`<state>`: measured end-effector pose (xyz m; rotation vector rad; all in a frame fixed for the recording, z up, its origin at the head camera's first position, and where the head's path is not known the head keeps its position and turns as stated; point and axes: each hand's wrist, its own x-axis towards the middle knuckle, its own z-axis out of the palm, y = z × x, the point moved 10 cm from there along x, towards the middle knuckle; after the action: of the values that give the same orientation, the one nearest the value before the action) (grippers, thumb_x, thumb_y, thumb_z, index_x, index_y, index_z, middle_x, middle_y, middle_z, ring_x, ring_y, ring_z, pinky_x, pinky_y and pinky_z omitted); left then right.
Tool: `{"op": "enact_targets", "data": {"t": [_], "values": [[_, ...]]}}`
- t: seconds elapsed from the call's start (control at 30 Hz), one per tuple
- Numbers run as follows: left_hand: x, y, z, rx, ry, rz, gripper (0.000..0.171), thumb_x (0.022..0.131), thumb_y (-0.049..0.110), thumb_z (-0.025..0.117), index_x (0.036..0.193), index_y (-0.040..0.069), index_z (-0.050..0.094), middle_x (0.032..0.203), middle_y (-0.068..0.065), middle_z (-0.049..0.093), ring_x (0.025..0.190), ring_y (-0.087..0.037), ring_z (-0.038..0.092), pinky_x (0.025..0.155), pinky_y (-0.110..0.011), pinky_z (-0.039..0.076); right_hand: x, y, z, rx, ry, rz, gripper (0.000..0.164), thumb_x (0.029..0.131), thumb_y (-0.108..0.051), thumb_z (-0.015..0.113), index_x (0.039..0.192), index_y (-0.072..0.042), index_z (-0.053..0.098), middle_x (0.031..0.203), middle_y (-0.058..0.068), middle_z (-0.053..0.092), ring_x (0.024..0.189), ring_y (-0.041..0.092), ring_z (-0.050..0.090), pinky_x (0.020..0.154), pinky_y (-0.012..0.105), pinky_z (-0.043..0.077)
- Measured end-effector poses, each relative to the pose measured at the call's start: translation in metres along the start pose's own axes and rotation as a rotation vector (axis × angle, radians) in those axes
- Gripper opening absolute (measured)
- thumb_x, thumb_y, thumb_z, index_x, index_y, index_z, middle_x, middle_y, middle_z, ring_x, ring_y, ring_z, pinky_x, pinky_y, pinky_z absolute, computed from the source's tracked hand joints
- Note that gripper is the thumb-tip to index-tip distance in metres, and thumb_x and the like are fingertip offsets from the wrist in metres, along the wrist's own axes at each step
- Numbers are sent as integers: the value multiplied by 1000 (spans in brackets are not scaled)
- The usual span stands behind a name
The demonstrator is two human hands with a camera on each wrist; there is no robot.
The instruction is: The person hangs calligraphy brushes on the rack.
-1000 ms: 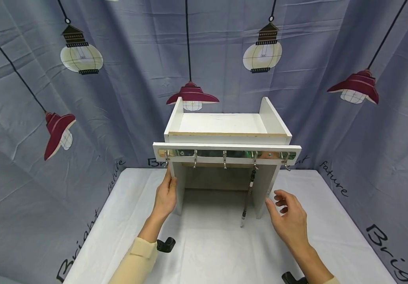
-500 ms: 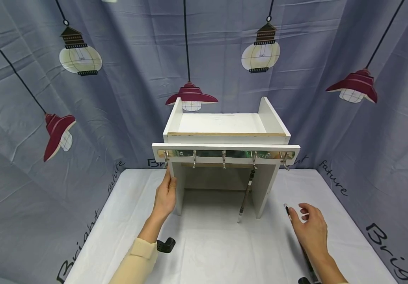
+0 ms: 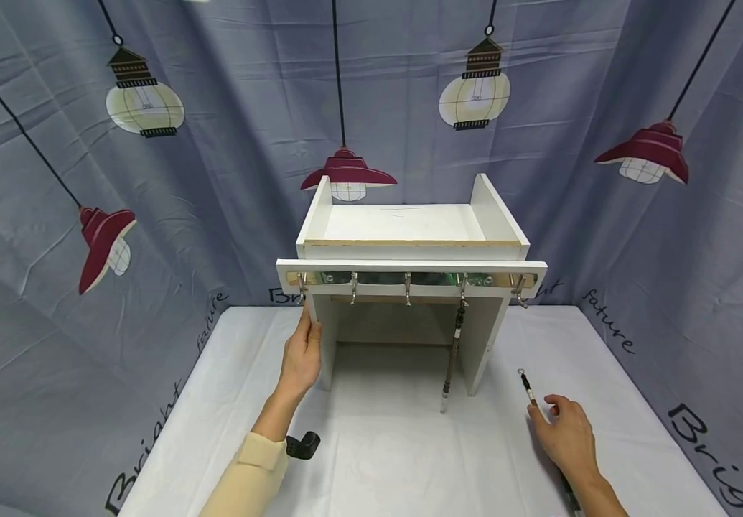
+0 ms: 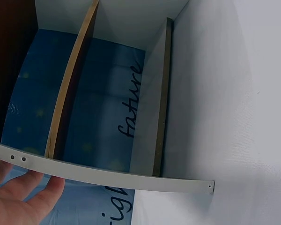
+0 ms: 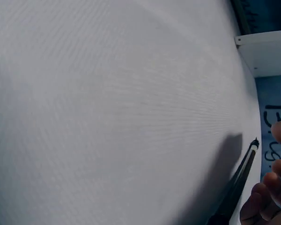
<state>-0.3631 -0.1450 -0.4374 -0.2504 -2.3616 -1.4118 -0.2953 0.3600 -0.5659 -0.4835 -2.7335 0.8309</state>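
A white shelf unit (image 3: 410,253) stands on the table, its front rail (image 3: 371,266) fitted with several metal hooks. My left hand (image 3: 301,359) rests against the front of the left side panel (image 3: 324,345). In the left wrist view, my fingers (image 4: 51,190) touch that panel's outer face. A brush-like stick with a brown shaft (image 3: 452,355) and clear tip hangs from a hook towards the right. Another such brush, with a small loop at its top (image 3: 525,384), lies right of the shelf. My right hand (image 3: 565,438) is over its shaft, thumb and fingers apart in the right wrist view (image 5: 269,197).
A white cloth (image 3: 384,459) covers the table. Behind and at both sides hangs a blue-grey curtain (image 3: 235,179) printed with lamps and lettering. A small black device (image 3: 303,445) sits at my left wrist. The shelf has an upper tray (image 3: 403,224).
My right hand has moved away from the shelf's right panel, rightwards and down to the lying brush. The hanging brush has swung slightly. My left hand has stayed on the panel.
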Motion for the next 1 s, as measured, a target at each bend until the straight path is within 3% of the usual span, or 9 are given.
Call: {"op": "enact_targets", "data": {"t": [0.2,0.47,1.0], "values": [[0,0,2,-2,-6,-7,57,114,34,36,167,22,19,165,-13,36,148,-39,41,118,-59,38,2,7,12,-28,-39,6,48,95,-26,68,125,11,58,109,32,58,97,43,60,79,57,47],[1,-2,1,-8,-2,-17,57,114,36,36,167,24,18,167,-11,34,149,-38,40,118,-59,37,4,4,20,-51,-76,-8,44,95,-23,67,119,13,60,102,30,60,91,41,61,75,55,49],[0,0,0,-9,14,-3,57,114,33,38,166,19,21,166,-12,35,148,-39,41,118,-58,37,11,4,21,-110,10,6,33,94,-16,64,107,14,64,86,27,62,79,41,64,67,54,52]]}}
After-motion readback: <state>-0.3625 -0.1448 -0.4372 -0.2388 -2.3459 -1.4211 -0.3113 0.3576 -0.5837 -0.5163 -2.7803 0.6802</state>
